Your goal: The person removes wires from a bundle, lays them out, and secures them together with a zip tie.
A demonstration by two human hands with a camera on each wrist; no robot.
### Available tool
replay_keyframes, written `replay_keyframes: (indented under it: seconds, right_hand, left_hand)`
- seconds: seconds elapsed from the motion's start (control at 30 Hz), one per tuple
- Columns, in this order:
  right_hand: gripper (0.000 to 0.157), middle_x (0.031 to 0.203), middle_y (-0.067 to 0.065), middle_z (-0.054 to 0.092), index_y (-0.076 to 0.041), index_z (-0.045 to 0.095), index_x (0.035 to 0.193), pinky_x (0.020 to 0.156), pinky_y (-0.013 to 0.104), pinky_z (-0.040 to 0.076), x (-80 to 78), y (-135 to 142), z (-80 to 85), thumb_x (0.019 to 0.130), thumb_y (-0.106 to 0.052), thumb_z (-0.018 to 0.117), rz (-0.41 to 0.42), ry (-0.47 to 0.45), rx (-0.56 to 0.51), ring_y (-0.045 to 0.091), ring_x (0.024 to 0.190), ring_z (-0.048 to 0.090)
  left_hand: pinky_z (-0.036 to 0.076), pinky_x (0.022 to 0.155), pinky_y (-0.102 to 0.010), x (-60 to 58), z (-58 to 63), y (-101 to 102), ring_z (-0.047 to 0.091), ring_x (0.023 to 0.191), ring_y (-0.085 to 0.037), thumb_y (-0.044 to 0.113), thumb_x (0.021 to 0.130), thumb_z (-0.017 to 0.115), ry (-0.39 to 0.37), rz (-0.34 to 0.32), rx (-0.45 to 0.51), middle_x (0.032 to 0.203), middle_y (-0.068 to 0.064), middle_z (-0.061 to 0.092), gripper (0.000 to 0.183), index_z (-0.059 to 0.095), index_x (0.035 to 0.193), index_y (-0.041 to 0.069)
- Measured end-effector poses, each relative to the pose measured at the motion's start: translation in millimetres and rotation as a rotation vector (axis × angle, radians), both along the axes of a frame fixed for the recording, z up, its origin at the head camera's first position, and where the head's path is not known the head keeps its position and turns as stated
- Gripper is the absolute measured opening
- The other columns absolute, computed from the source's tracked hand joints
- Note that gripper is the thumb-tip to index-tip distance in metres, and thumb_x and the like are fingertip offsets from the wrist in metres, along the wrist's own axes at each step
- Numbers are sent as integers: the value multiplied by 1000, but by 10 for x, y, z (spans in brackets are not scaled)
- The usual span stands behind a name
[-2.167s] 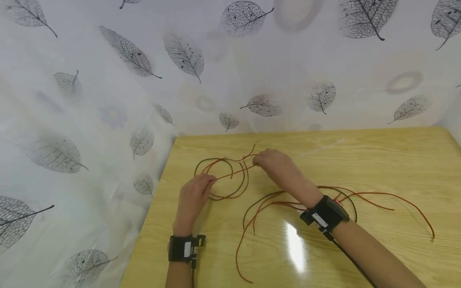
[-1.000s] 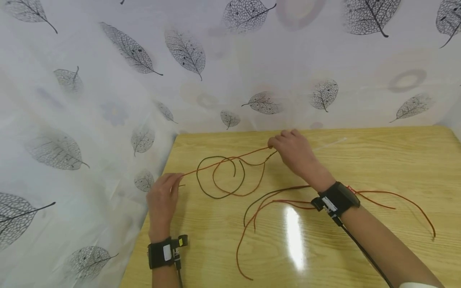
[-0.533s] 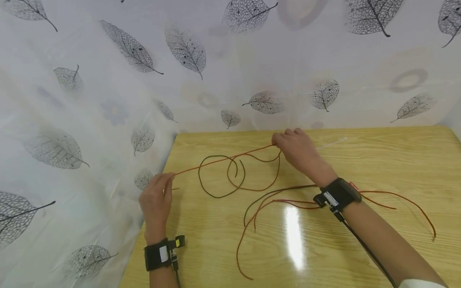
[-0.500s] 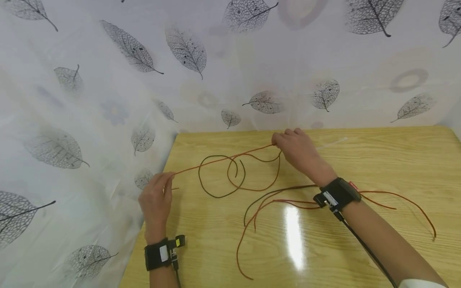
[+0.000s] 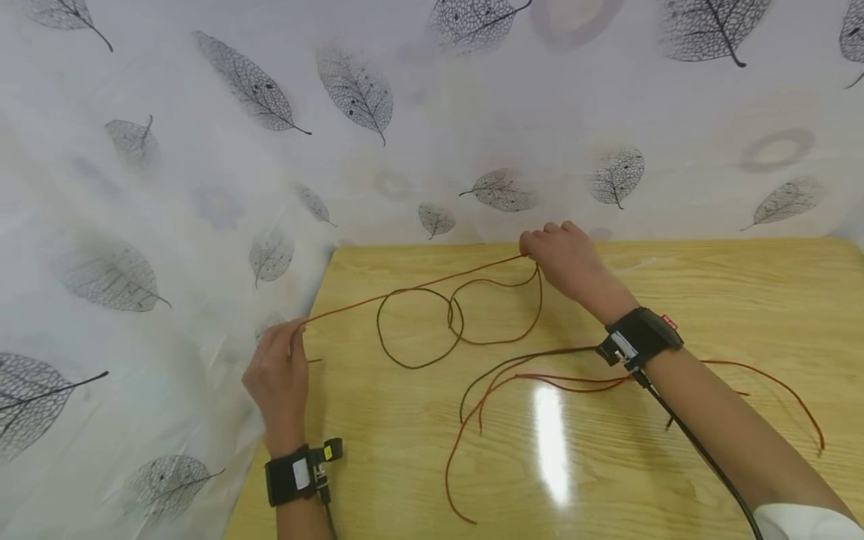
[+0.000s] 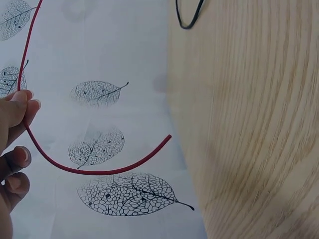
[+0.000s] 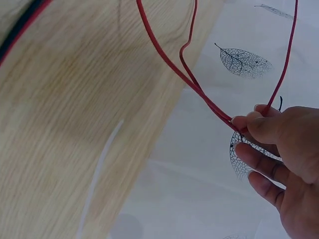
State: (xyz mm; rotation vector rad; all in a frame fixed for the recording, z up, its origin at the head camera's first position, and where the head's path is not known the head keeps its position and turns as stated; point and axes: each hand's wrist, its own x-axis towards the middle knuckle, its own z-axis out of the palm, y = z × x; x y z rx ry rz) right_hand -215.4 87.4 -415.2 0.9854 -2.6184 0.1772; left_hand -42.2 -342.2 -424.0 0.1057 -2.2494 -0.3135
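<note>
A thin red wire (image 5: 415, 288) stretches slantwise between the two hands, above the table. My left hand (image 5: 278, 375) pinches it near one end between thumb and fingertips. In the left wrist view the red wire's free end (image 6: 112, 172) curves out below that pinch. My right hand (image 5: 574, 266) pinches the wire higher up near the back edge. Two red strands (image 7: 167, 60) run off from the right fingertips in the right wrist view, and a loop hangs below them. A black wire (image 5: 413, 367) lies in a ring beneath the taut stretch, overlapping the red loop.
A second bunch of red and black wires (image 5: 533, 376) lies on the wooden table (image 5: 391, 465), partly under the right forearm. A thin whitish strip (image 7: 102, 159) lies near the back edge. Leaf-printed sheeting (image 5: 405, 112) hangs behind and to the left.
Both hands have moved apart, the left leftward, the right up and rightward, drawing the red wire out long between them. The red loop has shifted right, partly off the black ring.
</note>
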Motion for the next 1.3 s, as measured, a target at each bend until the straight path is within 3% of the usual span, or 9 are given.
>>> replay_keyframes:
  seconds: [0.2,0.3,0.53,0.8,0.9,1.0,1.07,1.17,1.3]
  right_hand:
    - [17,75,10,67,-6,58,90,67,40,43,-78,168,-15,85,7,68,-54,-24,32,30,72,57]
    - [15,79,9,68,-8,60,94,71,41,45,-98,251,-19,86,1,70,-87,-84,29,30,76,59]
    - [21,89,6,74,-11,69,112,78,44,47,17,54,110,90,-11,68,-38,-176,-86,28,85,62]
    - [47,121,9,68,-11,64,129,93,49,46,347,-536,225,88,-33,72,219,-192,-190,29,105,60]
    - [39,115,4,71,-13,69,121,92,45,45,391,-674,211,87,-31,73,271,-146,-232,25,102,61]
    - [19,95,-1,75,-15,76,98,76,39,45,385,-708,192,83,-27,77,252,-40,-299,20,85,60]
    - [18,86,-2,72,-14,74,90,70,37,41,375,-687,166,80,-28,80,214,0,-348,18,77,56]
    - [32,86,-2,67,-14,69,98,69,36,41,359,-671,162,78,-35,81,177,11,-402,17,77,53]
    - [31,94,1,70,-14,73,105,76,39,46,404,-682,158,81,-32,78,269,-28,-417,18,85,58]
  left_hand:
    - [53,58,-46,32,5,-105,69,78,-31,17,95,65,37,107,33,92,-13,73,16,75,99,4]
    - [53,61,-46,60,26,-155,69,80,-32,17,96,64,29,136,45,94,-14,73,17,75,99,3]
    - [49,50,-42,-22,97,126,68,67,-27,11,92,69,71,-29,47,93,-10,75,10,75,96,4]
    - [39,42,-34,-205,382,661,51,48,-18,2,86,74,232,-305,44,84,-11,74,7,77,92,2]
    - [37,43,-32,-228,499,785,47,47,-16,-2,83,74,272,-392,62,82,-11,73,9,77,91,1]
    - [36,45,-30,-207,592,846,46,49,-15,-6,81,74,292,-427,87,81,-12,72,11,77,91,0]
    - [36,47,-30,-173,622,882,45,51,-15,-8,81,74,298,-444,111,80,-13,71,12,77,90,-1]
    - [36,48,-30,-136,671,949,45,52,-16,-10,79,75,314,-467,129,80,-14,71,13,77,89,-2]
    - [36,45,-29,-115,715,1067,45,48,-15,-14,75,76,338,-514,121,79,-14,72,18,77,88,-2]
